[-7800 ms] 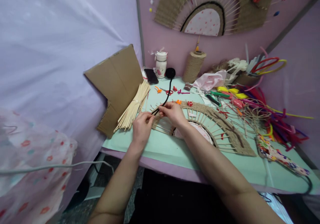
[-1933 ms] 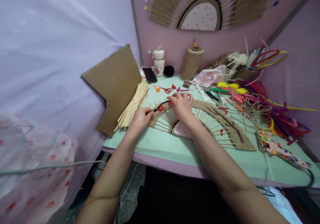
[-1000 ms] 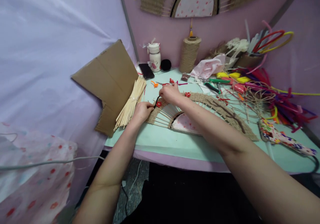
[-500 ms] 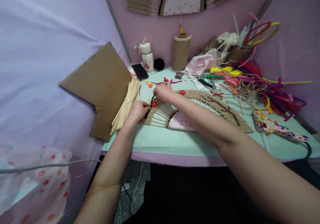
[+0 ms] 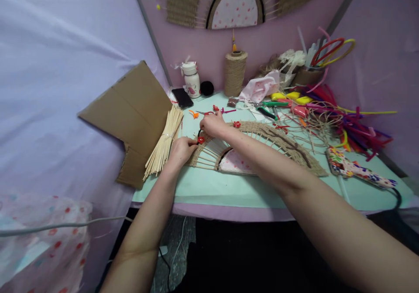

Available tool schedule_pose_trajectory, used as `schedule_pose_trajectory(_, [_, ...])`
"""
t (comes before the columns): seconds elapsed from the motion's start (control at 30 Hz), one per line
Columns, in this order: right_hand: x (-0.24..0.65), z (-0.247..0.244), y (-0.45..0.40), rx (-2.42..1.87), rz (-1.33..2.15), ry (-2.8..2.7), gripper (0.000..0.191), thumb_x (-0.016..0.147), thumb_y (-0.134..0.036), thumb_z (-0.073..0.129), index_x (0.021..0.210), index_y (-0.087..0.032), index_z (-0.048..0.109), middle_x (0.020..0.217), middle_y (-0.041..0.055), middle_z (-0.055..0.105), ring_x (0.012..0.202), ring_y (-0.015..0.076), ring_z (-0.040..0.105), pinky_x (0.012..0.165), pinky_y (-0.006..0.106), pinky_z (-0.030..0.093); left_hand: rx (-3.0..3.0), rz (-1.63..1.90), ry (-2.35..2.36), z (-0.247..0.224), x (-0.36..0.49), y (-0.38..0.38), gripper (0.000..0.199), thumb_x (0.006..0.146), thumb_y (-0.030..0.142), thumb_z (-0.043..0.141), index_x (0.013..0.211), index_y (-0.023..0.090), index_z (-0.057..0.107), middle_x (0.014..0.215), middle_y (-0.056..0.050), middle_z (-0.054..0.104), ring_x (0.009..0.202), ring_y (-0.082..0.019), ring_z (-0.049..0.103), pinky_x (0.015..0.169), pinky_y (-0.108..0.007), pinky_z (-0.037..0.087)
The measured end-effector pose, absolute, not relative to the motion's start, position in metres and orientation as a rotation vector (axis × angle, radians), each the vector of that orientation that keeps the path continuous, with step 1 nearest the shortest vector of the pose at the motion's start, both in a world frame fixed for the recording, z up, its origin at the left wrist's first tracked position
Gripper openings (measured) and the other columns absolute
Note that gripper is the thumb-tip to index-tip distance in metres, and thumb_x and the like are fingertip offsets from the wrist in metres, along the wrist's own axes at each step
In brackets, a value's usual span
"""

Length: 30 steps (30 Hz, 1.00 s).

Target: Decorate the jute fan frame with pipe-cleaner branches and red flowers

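A woven fan-shaped piece (image 5: 262, 131) of brown twine and thin sticks lies on the pale green tabletop, with a pink dotted half-circle (image 5: 234, 161) at its lower middle. Near its left end, my right hand (image 5: 212, 124) pinches the upper part of a black cord (image 5: 199, 133). My left hand (image 5: 183, 149) is closed at the fan's left edge, its fingertips by the cord's lower part, which they partly hide. A red flower (image 5: 200, 140) sits between the two hands on the weave, and another red flower (image 5: 237, 124) is on the upper edge.
At left, a bundle of thin sticks (image 5: 165, 140) rests beside cardboard (image 5: 131, 110). Behind are a phone (image 5: 182, 97), a white bottle (image 5: 191, 80) and a twine spool (image 5: 235, 74). Pliers (image 5: 267, 113), tangled twine and a flowered glue gun (image 5: 360, 171) lie right.
The whole view has shifted slightly, showing more of the wall hanging. My hands remain at the fan's left end, with less of the black cord showing between them.
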State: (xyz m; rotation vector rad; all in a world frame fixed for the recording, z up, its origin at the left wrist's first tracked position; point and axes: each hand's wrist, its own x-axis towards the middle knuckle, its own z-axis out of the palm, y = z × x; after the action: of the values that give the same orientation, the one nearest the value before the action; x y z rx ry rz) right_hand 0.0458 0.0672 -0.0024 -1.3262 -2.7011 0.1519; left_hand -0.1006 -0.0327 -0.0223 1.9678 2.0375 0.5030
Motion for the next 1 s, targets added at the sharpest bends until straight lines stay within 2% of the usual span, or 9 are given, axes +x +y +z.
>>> schedule_pose_trajectory(0.3, [0.049, 0.006, 0.062, -1.223, 0.136, -2.634, 0.024, 0.087, -0.018, 0.051, 0.085, -0.021, 0.075, 0.094, 0.0076, 0.072, 0.099, 0.0225, 0.057, 0.083, 0.038, 0.022, 1.933, 0.692, 2.113, -0.029, -0.098, -0.036, 0.021, 0.079, 0.021, 0.056, 0.083, 0.017, 0.076, 0.087, -0.009, 0.075, 0.084, -0.023, 0.066, 0.075, -0.031, 0.045])
schedule_pose_trajectory(0.5, [0.067, 0.019, 0.035, -1.194, 0.138, -2.447, 0.028, 0.094, -0.023, 0.048, 0.087, -0.023, 0.075, 0.098, 0.0051, 0.071, 0.099, 0.0208, 0.055, 0.086, 0.037, 0.024, 1.691, 1.136, 2.014, -0.028, -0.107, -0.036, 0.016, 0.078, 0.026, 0.055, 0.082, 0.017, 0.068, 0.087, -0.007, 0.072, 0.084, -0.02, 0.064, 0.079, -0.031, 0.047])
schedule_pose_trajectory(0.57, [0.079, 0.025, 0.03, -1.177, 0.114, -2.374, 0.027, 0.096, -0.029, 0.048, 0.096, -0.025, 0.074, 0.107, 0.0056, 0.069, 0.105, 0.0215, 0.053, 0.09, 0.036, 0.025, 1.543, 1.241, 1.818, -0.027, -0.104, -0.037, 0.016, 0.077, 0.03, 0.059, 0.082, 0.017, 0.065, 0.08, -0.005, 0.071, 0.077, -0.018, 0.064, 0.073, -0.029, 0.048])
schedule_pose_trajectory(0.63, [0.101, 0.033, 0.034, -1.186, 0.032, -2.237, 0.031, 0.097, -0.035, 0.045, 0.114, -0.026, 0.069, 0.123, 0.0084, 0.063, 0.114, 0.0227, 0.05, 0.094, 0.035, 0.028, 1.305, 1.355, 1.638, -0.023, -0.096, -0.038, 0.018, 0.073, 0.032, 0.066, 0.081, 0.016, 0.064, 0.072, -0.003, 0.068, 0.068, -0.016, 0.063, 0.064, -0.026, 0.048])
schedule_pose_trajectory(0.7, [0.131, 0.041, 0.049, -1.319, -0.072, -2.042, 0.04, 0.099, -0.038, 0.039, 0.127, -0.021, 0.061, 0.133, 0.0129, 0.056, 0.121, 0.0235, 0.046, 0.097, 0.033, 0.032, 1.031, 1.475, 1.488, -0.015, -0.087, -0.039, 0.02, 0.069, 0.029, 0.072, 0.08, 0.015, 0.063, 0.068, -0.002, 0.067, 0.059, -0.012, 0.06, 0.058, -0.023, 0.047])
schedule_pose_trajectory(0.77, [0.166, 0.045, 0.072, -1.616, -0.083, -1.917, 0.042, 0.1, -0.032, 0.033, 0.127, -0.013, 0.06, 0.13, 0.0168, 0.058, 0.12, 0.0239, 0.049, 0.096, 0.032, 0.035, 0.806, 1.546, 1.328, -0.004, -0.076, -0.039, 0.02, 0.068, 0.023, 0.076, 0.08, 0.015, 0.062, 0.067, -0.002, 0.066, 0.053, -0.009, 0.056, 0.053, -0.02, 0.046])
schedule_pose_trajectory(0.83, [0.197, 0.044, 0.094, -1.973, 0.044, -1.992, 0.039, 0.098, -0.029, 0.039, 0.127, -0.011, 0.058, 0.125, 0.0177, 0.062, 0.114, 0.0248, 0.055, 0.091, 0.032, 0.04, 0.656, 1.551, 1.162, 0.007, -0.065, -0.036, 0.017, 0.07, 0.015, 0.076, 0.08, 0.014, 0.062, 0.065, -0.001, 0.065, 0.05, -0.007, 0.055, 0.051, -0.018, 0.047])
schedule_pose_trajectory(0.93, [0.226, 0.033, 0.112, -2.135, 0.111, -2.036, 0.035, 0.091, -0.028, 0.056, 0.119, -0.008, 0.062, 0.114, 0.0207, 0.066, 0.104, 0.0284, 0.062, 0.083, 0.034, 0.047, 0.466, 1.498, 0.98, 0.017, -0.048, -0.029, 0.012, 0.076, 0.004, 0.068, 0.079, 0.013, 0.062, 0.066, -0.002, 0.065, 0.053, -0.007, 0.058, 0.053, -0.016, 0.05])
schedule_pose_trajectory(1.0, [0.231, 0.025, 0.113, -2.133, 0.126, -2.098, 0.029, 0.09, -0.029, 0.061, 0.113, -0.012, 0.065, 0.113, 0.0192, 0.066, 0.101, 0.0263, 0.064, 0.083, 0.034, 0.05, 0.389, 1.454, 0.92, 0.017, -0.04, -0.025, 0.012, 0.08, 0.001, 0.063, 0.075, 0.012, 0.063, 0.068, -0.004, 0.066, 0.056, -0.007, 0.059, 0.054, -0.015, 0.052])
